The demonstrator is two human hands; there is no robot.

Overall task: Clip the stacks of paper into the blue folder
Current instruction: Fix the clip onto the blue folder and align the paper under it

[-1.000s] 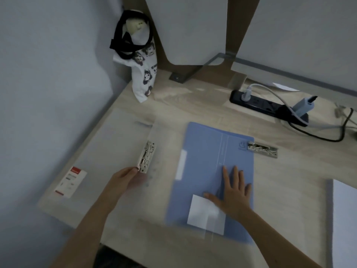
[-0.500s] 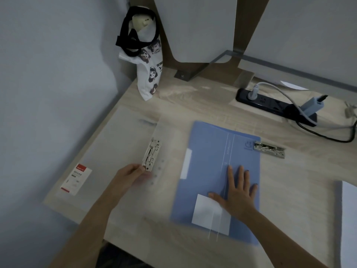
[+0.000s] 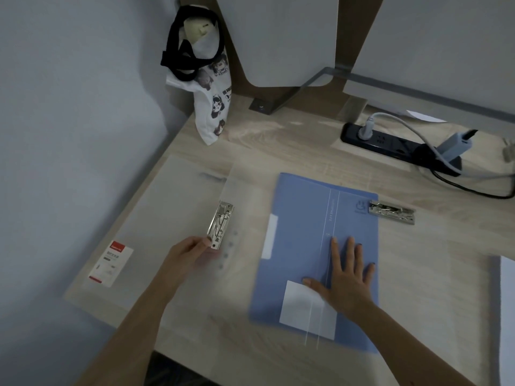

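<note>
Light wood table point(image 3: 278, 146) stands against a grey wall. From the head view, the blue folder point(image 3: 301, 218) lies closed in the middle of the table. The right hand point(image 3: 345, 280) rests flat on it with fingers spread. The left hand point(image 3: 186, 254) pinches the near end of a metal clip point(image 3: 220, 224) on a clear folder point(image 3: 172, 213). A paper stack point(image 3: 505, 316) lies at the right edge.

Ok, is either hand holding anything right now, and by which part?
The left hand pinches the near end of the silver metal clip on the translucent plastic folder. The right hand holds nothing, lying flat on the blue folder.
</note>
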